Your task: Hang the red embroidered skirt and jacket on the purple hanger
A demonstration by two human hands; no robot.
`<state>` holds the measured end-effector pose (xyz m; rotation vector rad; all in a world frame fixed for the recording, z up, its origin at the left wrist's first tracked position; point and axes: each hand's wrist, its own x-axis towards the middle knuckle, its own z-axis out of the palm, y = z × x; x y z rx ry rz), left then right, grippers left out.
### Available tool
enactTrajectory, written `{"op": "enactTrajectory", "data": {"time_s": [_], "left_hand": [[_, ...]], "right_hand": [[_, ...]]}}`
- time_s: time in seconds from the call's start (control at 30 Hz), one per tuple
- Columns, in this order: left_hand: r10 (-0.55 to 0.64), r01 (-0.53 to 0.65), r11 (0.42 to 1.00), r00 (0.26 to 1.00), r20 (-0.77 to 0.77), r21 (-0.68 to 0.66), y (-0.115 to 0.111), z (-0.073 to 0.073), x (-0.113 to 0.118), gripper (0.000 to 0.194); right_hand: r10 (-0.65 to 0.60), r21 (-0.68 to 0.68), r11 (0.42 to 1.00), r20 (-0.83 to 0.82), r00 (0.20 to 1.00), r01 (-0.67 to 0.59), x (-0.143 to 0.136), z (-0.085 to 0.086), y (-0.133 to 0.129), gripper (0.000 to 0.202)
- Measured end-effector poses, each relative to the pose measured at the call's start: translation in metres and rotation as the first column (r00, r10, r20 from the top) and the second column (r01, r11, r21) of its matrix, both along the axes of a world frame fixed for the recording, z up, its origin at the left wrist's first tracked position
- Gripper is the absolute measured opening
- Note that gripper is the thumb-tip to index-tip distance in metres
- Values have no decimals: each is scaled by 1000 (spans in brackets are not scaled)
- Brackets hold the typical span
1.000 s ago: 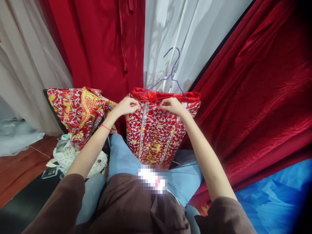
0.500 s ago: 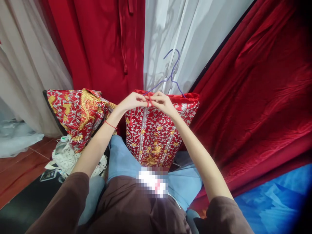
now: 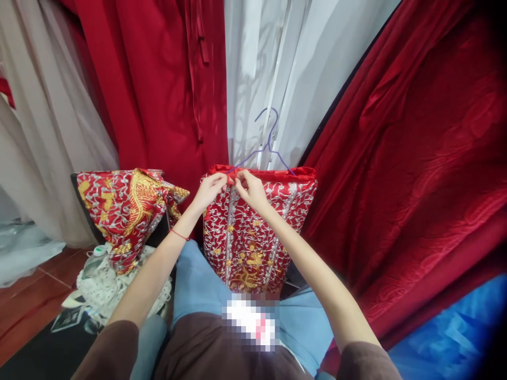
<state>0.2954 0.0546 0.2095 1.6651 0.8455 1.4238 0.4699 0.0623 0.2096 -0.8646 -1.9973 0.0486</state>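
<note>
Fingers of the left hand point(image 3: 216, 186) pinch the red edging point(image 3: 231, 178) at the top of an embroidered red skirt point(image 3: 253, 237), in the middle of the frame. Right beside it, the right hand point(image 3: 249, 186) also has its fingertips at that edging, thumb and finger close together. A purple hanger point(image 3: 269, 145) rises above the skirt, in front of white curtains point(image 3: 257, 63) at upper center. At left, a second embroidered garment point(image 3: 130, 208) lies above a white dotted cloth point(image 3: 106, 287) and a clear bottle point(image 3: 95, 258).
</note>
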Motion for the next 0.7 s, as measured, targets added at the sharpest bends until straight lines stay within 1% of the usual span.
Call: {"op": "enactTrajectory", "data": {"time_s": [0.07,0.1,0.17,0.2,0.23,0.27,0.3,0.37,0.4,0.47,0.53,0.6,0.67,0.7], "left_hand": [[59,-60,997,998,22,39,3,-7,-3,23],[110,-110,991,994,10,70,3,-10,-6,22],[247,-234,958,967,-64,165,2,-17,-13,21],[333,-300,927,935,-124,227,1,-20,-17,20],[423,-358,885,885,-195,296,0,-23,-21,19],[508,-401,840,817,-271,367,0,-25,-24,19],[582,-424,793,739,-339,437,0,-26,-28,19],[678,-423,720,598,-428,550,2,-25,-33,22],[702,-408,699,548,-455,587,4,-23,-36,24],[723,-367,680,478,-498,635,10,-18,-40,28],[729,-333,679,408,-550,654,16,-11,-44,28],[724,-318,689,344,-597,652,20,-3,-47,27],[715,-314,699,317,-623,643,21,7,-48,28],[712,-310,702,331,-620,641,20,12,-49,28]], "right_hand": [[-8,13,1000,-20,1000,8,6,0,6,18],[-21,34,999,-5,1000,21,11,1,8,17],[-79,107,992,71,994,71,25,4,11,17],[-124,156,982,127,984,104,33,6,11,17],[-176,209,969,193,965,135,41,8,11,17],[-232,261,952,264,936,162,48,10,10,18],[-289,310,933,331,898,185,54,12,9,20],[-391,385,895,434,811,225,63,16,6,24],[-435,414,876,464,772,245,66,18,6,26],[-498,452,847,491,714,280,66,18,6,28],[-525,466,835,515,677,293,64,17,9,30],[-530,462,835,534,659,298,62,15,11,31],[-513,448,846,536,670,290,66,15,11,31],[-496,439,855,531,687,277,72,17,10,30]]}}
